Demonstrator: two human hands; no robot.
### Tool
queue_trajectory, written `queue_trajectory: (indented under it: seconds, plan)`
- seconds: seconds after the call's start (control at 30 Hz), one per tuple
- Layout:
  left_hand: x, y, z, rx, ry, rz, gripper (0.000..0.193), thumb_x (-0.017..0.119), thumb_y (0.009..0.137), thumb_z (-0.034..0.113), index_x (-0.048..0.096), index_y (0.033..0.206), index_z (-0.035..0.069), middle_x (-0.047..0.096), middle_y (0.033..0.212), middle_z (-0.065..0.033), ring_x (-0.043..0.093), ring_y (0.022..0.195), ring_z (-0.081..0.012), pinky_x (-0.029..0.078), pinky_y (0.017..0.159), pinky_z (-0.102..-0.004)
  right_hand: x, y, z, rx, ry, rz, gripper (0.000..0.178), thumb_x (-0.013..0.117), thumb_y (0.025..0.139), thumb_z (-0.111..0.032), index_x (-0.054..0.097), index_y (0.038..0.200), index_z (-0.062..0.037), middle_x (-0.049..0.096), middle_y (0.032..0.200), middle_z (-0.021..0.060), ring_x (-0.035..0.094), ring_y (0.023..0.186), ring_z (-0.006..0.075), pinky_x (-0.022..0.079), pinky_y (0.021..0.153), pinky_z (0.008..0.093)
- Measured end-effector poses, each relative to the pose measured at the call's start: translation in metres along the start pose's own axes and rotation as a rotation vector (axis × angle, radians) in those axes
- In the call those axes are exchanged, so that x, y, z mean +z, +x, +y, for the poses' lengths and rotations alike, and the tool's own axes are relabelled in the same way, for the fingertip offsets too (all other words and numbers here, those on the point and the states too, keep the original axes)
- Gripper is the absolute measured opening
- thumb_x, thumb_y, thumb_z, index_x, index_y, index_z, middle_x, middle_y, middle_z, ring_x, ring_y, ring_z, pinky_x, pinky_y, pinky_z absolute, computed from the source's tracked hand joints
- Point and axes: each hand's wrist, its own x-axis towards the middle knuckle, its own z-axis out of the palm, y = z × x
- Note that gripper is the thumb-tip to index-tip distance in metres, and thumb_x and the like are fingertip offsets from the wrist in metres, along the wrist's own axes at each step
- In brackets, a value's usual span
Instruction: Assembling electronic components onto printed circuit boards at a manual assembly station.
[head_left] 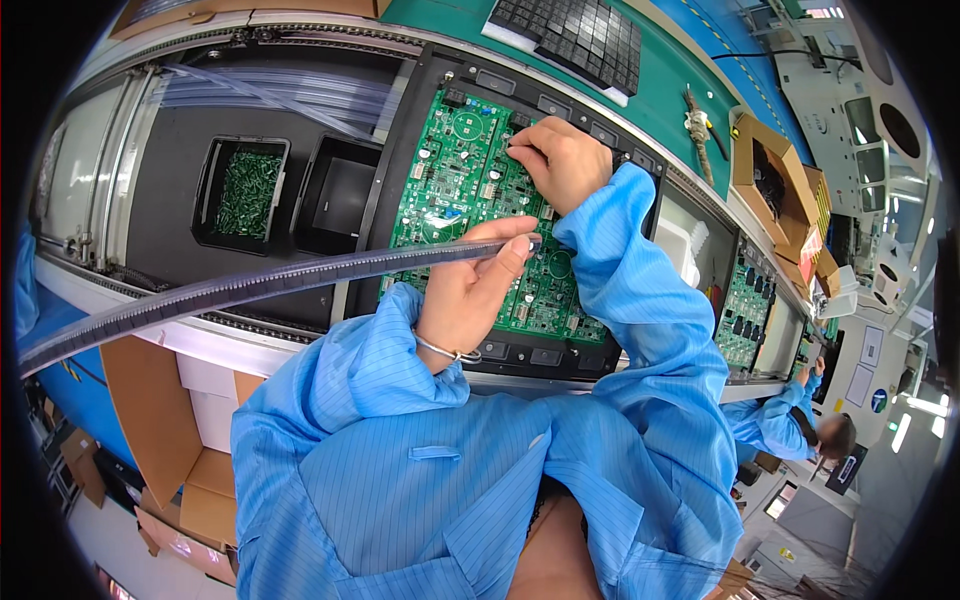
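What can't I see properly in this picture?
Head view: anything inside the bare right hand, hidden by its fingers.
Head view: left end of the long, clear plastic tube, cut off by the picture's edge.
Head view: parts of the green circuit boards, covered by the left hand.

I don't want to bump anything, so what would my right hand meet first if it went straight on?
Your right hand would likely meet the green board under its fingertips first; depth is unclear, so it may already be touching.

Left fingers (506, 262) hold tube (300, 276); right fingers (541, 136) over circuit board (515, 190).
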Motion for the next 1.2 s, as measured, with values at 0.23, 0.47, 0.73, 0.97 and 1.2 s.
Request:
queue_trajectory:
  seconds: [0.23, 0.47, 0.73, 0.97, 1.2]
  plan:
    - [0.0, -0.002, 0.003, -0.028, -0.015, -0.022, 0.025, 0.054, 0.088, 0.013, 0.056, 0.11, 0.001, 0.059, 0.084, -0.0047, 0.051, 0.071, -0.0082, 0.045, 0.065, -0.0196, 0.002, -0.001, -0.006, -0.002, -0.068, 0.008, 0.006, 0.065, 0.073, -0.015, 0.067, 0.078, -0.0105, 0.059, 0.075, -0.0011, 0.056, 0.059, 0.0187, 0.044, 0.053, 0.0271]
    - [0.001, -0.002, 0.005, -0.039, -0.026, -0.018, 0.025, 0.054, 0.088, 0.013, 0.056, 0.109, 0.001, 0.059, 0.085, -0.0054, 0.053, 0.074, -0.009, 0.047, 0.068, -0.0211, 0.0, 0.001, -0.009, -0.02, -0.149, -0.019, 0.006, 0.065, 0.074, -0.015, 0.066, 0.077, -0.01, 0.058, 0.074, -0.0007, 0.056, 0.058, 0.019, 0.044, 0.053, 0.0273]
    - [0.0, -0.001, 0.004, -0.045, -0.044, -0.018, 0.025, 0.054, 0.088, 0.014, 0.056, 0.109, 0.0, 0.06, 0.086, -0.0065, 0.054, 0.076, -0.0101, 0.048, 0.07, -0.0224, 0.004, -0.001, -0.005, 0.009, -0.069, 0.007, 0.006, 0.064, 0.074, -0.016, 0.066, 0.076, -0.0106, 0.058, 0.075, -0.0012, 0.056, 0.058, 0.0199, 0.044, 0.053, 0.0281]
    - [-0.001, 0.0, 0.004, -0.064, -0.043, -0.018, 0.026, 0.054, 0.088, 0.015, 0.056, 0.109, 0.0, 0.06, 0.087, -0.0071, 0.055, 0.077, -0.0108, 0.048, 0.07, -0.0233, 0.0, 0.003, -0.009, -0.01, -0.201, -0.028, 0.008, 0.063, 0.075, -0.018, 0.066, 0.076, -0.0108, 0.059, 0.077, -0.0011, 0.057, 0.059, 0.0215, 0.045, 0.054, 0.0303]
    - [0.0, 0.0, 0.006, -0.061, -0.028, -0.006, 0.025, 0.054, 0.088, 0.015, 0.056, 0.108, 0.0, 0.06, 0.087, -0.0073, 0.055, 0.077, -0.011, 0.048, 0.07, -0.0236, -0.006, 0.017, -0.026, -0.054, -0.485, -0.196, 0.009, 0.061, 0.075, -0.018, 0.066, 0.08, -0.013, 0.06, 0.081, -0.0016, 0.058, 0.062, 0.0224, 0.047, 0.055, 0.0318]
